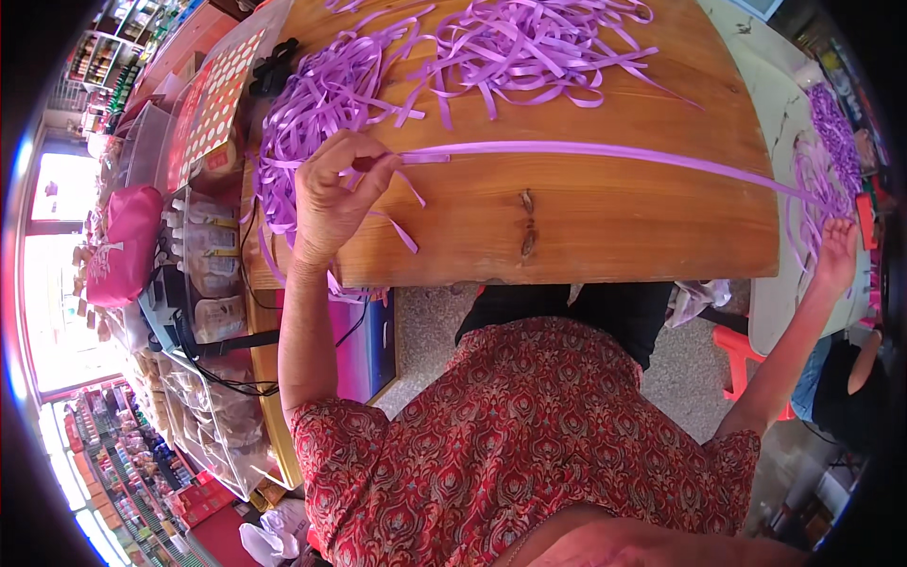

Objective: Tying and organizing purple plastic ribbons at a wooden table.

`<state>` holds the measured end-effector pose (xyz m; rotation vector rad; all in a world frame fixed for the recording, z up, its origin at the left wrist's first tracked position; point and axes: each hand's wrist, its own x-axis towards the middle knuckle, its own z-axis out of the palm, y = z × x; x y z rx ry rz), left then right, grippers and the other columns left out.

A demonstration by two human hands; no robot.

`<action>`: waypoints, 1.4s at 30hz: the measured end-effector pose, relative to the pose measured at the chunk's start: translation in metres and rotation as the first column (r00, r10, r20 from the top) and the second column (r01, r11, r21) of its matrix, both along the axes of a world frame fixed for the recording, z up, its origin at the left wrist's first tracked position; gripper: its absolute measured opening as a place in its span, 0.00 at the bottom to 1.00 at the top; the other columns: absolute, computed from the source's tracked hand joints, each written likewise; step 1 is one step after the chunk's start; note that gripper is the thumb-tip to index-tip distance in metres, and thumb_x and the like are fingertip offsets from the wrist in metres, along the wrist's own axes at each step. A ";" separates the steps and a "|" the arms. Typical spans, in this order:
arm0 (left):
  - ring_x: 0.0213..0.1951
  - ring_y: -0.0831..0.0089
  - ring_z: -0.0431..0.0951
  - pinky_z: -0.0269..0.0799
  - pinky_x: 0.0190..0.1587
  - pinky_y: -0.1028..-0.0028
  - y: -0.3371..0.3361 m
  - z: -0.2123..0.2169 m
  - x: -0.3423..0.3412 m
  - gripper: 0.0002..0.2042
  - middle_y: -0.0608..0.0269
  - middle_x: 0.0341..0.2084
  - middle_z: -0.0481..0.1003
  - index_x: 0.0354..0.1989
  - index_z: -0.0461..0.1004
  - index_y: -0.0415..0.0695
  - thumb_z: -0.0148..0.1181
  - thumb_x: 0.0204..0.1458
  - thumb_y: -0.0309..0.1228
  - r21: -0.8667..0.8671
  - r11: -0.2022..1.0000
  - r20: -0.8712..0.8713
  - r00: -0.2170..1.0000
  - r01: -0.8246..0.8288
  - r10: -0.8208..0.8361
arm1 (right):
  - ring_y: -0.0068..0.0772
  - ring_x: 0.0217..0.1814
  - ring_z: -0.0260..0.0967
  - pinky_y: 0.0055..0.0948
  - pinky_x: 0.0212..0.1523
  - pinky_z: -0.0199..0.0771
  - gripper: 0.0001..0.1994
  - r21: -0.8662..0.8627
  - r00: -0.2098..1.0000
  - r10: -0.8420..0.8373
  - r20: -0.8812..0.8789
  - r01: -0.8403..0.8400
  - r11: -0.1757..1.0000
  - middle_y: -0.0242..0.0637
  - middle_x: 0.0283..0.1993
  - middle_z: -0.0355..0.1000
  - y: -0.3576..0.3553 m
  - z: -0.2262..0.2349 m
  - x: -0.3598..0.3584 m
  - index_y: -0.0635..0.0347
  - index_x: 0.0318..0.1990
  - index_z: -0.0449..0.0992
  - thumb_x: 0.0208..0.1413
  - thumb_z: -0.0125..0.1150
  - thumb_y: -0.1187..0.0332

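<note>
A long purple ribbon (586,151) stretches in a slight upward bow across the wooden table (605,217), between my two hands. My left hand (342,194) pinches its left end between thumb and fingertips, above the table's left part. Far out to the right, my right hand (835,253) is closed on the ribbon's other end, over the white table. Beside and behind my left hand lies a tangled heap of purple ribbons (316,109), some strands hanging down past my wrist. Another loose ribbon pile (539,47) covers the far middle of the wooden table.
A white marbled table (765,57) adjoins on the right, bearing more purple ribbons (831,123). At left stand a red polka-dotted box (217,104), a pink bag (125,246) and packed bottles (210,241). A red stool (735,354) and another person (846,387) are at the right.
</note>
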<state>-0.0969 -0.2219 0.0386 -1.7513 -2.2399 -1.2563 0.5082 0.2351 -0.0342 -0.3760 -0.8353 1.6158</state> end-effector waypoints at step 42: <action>0.37 0.81 0.73 0.68 0.43 0.81 0.126 -0.011 0.116 0.08 0.68 0.33 0.75 0.38 0.75 0.40 0.58 0.50 0.18 0.393 0.860 0.810 0.320 0.327 -0.492 | 0.28 0.43 0.72 0.22 0.45 0.71 0.10 0.512 0.859 0.116 0.499 -0.401 0.760 0.38 0.42 0.72 -0.227 0.056 -0.330 0.67 0.44 0.73 0.53 0.55 0.82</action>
